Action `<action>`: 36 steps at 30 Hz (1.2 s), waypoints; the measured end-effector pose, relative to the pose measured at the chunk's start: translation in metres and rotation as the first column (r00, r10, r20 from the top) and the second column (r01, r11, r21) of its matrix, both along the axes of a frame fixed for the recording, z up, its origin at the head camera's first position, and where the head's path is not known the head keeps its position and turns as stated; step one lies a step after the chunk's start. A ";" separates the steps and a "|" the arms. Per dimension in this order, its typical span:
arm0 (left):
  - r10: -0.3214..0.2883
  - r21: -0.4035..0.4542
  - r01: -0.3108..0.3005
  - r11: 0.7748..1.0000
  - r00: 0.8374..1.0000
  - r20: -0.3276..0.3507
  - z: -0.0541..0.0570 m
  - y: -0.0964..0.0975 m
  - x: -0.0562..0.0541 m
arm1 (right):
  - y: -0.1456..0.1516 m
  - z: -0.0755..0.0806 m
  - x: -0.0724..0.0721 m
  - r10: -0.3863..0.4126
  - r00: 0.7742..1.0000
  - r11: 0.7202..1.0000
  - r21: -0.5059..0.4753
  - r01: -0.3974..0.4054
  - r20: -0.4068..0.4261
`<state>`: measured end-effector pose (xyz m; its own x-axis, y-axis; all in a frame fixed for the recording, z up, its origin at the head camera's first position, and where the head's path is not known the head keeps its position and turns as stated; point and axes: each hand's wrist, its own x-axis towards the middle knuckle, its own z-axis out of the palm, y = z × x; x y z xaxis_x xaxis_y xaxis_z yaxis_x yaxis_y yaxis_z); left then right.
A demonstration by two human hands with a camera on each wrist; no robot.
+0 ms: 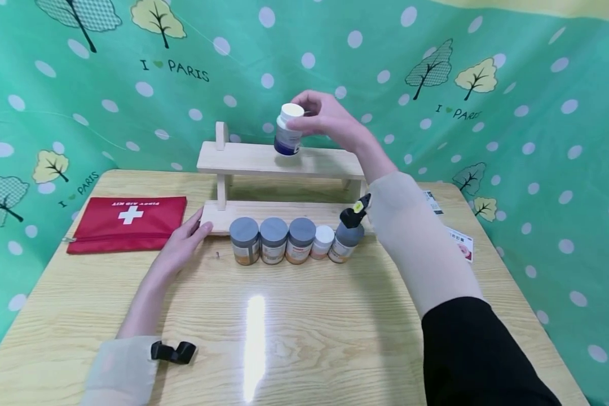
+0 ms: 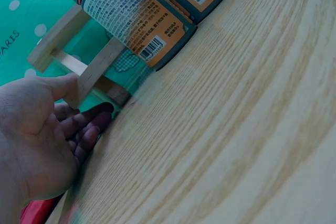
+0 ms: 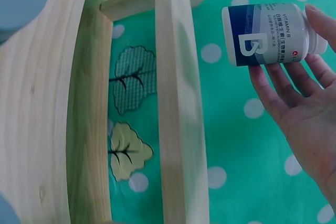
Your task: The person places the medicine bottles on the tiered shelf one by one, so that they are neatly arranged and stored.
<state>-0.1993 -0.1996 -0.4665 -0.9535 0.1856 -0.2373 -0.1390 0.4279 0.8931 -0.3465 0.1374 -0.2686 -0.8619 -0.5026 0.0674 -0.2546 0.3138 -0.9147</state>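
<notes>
Near edge first: worktop [image 1: 309,344]; then four grey-lidded supplement jars [image 1: 273,248] & a small white-capped bottle [image 1: 322,242] in a row; L hand [image 1: 184,239] pinches the L end of the two-tier wooden shelf's lower board [image 1: 264,208]; farther off, R hand [image 1: 326,115] w/ fingers grasping the vitamin B bottle [image 3: 268,35] nr its cap, over the upper board [image 1: 335,162], not touching; prob. light, stiff plastic, slightly slick; best held approx. mid-body, thumb opp. fingers.
</notes>
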 end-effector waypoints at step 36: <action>-0.004 0.002 0.004 1.000 1.000 -0.006 0.001 0.000 0.001 | -0.076 -0.031 -0.002 -0.038 0.997 0.998 0.047 0.041 -0.063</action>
